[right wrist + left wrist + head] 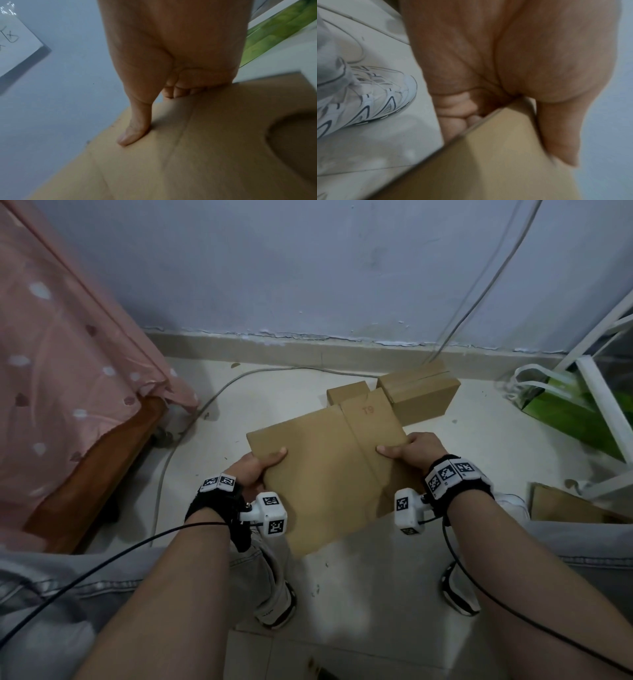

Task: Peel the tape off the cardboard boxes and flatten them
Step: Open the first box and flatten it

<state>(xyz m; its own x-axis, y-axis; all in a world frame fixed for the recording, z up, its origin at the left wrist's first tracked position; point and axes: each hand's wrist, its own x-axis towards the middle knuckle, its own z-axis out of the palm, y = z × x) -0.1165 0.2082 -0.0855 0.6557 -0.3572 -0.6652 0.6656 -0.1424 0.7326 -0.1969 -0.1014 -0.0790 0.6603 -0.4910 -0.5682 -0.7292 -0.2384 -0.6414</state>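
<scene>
A flattened brown cardboard box (329,470) marked "T9" is held above the floor in front of me, tilted slightly. My left hand (260,465) grips its left edge, thumb on top and fingers curled underneath (457,108). My right hand (407,450) grips the right edge the same way, thumb (132,135) pressed flat on the upper face. Two closed cardboard boxes stand on the floor behind it: a small one (346,392) and a bigger one (421,392) near the wall. No tape is visible on the held box.
A bed with a pink dotted sheet (68,354) fills the left side. A grey cable (191,419) runs along the floor. A green bag (568,409) and white rack (596,392) stand at right. More flat cardboard (565,508) lies by my right knee. My white shoes (277,601) rest below.
</scene>
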